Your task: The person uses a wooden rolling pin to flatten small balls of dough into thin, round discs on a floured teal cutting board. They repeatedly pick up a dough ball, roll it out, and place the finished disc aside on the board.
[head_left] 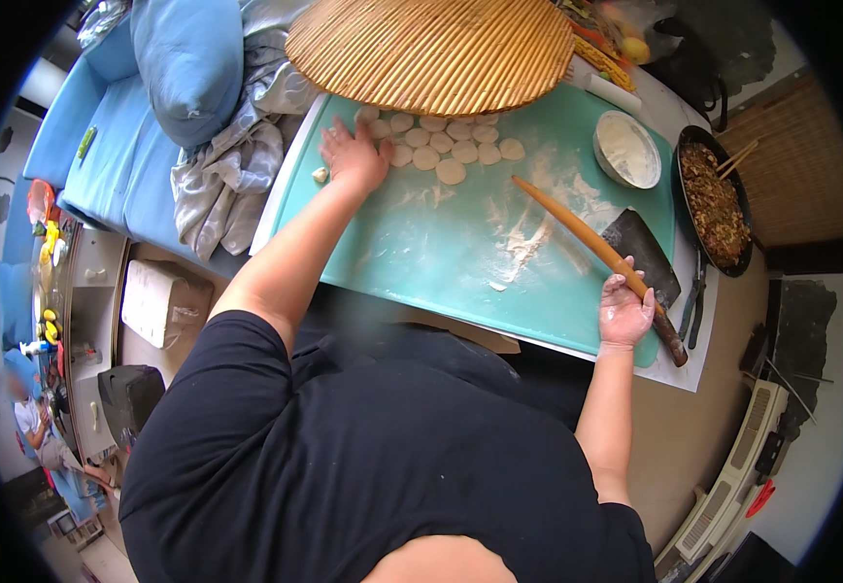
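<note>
My left hand (355,157) lies with its fingers spread on the far left of the green mat (402,248), at the edge of several flattened dough rounds (451,171). A small lump of dough (320,175) sits just left of it. At the mat's near right corner, my right hand (625,309) is floury, palm up, its fingers curled loosely about a long tapered wooden rolling pin (577,228). The pin slants from the middle of the mat toward the near right. A dark-bladed cleaver (643,257) lies partly beneath the pin.
Behind the dough rounds, a round slatted tray (431,49) overhangs the mat's far edge. To the right are a bowl of flour (627,149) and a dark pan of chopped filling (711,199) with chopsticks (738,158). A blue sofa (116,146) stands left; a person (38,428) sits further off.
</note>
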`<state>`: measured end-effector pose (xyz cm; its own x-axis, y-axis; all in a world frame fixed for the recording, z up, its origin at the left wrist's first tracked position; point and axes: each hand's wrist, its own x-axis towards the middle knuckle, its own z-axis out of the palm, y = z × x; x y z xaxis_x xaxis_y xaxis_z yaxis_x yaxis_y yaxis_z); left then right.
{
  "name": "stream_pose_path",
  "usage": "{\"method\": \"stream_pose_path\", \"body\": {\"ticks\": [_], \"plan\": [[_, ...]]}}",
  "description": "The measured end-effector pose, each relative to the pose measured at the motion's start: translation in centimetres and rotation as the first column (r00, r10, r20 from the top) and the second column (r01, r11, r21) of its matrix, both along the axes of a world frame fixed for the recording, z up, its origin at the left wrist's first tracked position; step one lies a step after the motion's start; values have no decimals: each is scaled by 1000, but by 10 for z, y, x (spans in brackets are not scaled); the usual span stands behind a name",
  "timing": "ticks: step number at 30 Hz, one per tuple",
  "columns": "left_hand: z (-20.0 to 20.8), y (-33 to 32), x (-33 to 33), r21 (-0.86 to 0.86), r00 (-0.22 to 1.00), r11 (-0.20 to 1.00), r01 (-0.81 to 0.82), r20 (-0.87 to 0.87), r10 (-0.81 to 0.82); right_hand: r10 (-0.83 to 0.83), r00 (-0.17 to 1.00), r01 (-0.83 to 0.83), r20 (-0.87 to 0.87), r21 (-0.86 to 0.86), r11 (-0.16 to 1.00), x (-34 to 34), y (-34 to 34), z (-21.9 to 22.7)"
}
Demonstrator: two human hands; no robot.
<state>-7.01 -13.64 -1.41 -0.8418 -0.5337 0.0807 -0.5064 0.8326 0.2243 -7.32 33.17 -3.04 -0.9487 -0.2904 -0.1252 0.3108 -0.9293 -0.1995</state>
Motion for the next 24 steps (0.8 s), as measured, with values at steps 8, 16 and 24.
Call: {"method": "stream_pose_path", "body": {"ticks": [8,16,24], "plan": [[7,19,10,154,945,942,298,-190,-267,10,1000,-10,-2,10,1000,-4,5,-7],[-21,-64,103,-183,981,973,143,-105,-164,0,1000,0,-17,-4,1000,-3,2,-3],[-1,13,66,385,905,863,326,-391,-168,3,1000,-3,-4,-27,1000,-3,4,-7]]}}
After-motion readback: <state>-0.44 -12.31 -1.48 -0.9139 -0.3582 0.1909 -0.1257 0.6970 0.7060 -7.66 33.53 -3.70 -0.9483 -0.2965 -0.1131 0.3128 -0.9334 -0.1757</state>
